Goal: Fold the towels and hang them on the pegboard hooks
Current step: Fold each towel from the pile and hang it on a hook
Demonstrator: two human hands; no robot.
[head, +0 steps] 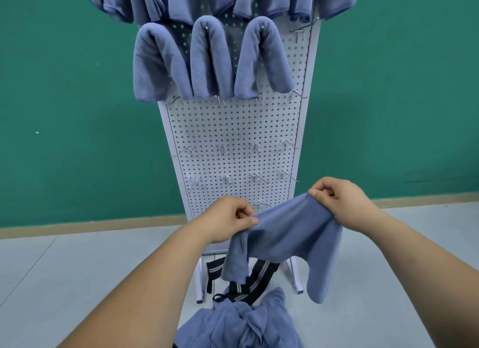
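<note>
Towels (290, 233): soft blue-grey cloth, matt, fleecy nap. Hung towels (211, 60): same plush fabric, stitched hems. Pegboard (233, 130): white painted metal, perforated, smooth, matt. Hooks (224, 148): bare shiny metal wire. Straps (261, 277): black woven webbing, grey stripes. Floor (77, 264): smooth pale grey, matt.

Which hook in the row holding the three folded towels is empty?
The rightmost hook, by the pegboard's right edge; the other three each carry a folded towel.

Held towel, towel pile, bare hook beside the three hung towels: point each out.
held towel (293, 233): head view, stretched middle panel.
towel pile (241, 324): head view, crumpled centre.
bare hook (298, 35): head view, metal stem.
</note>
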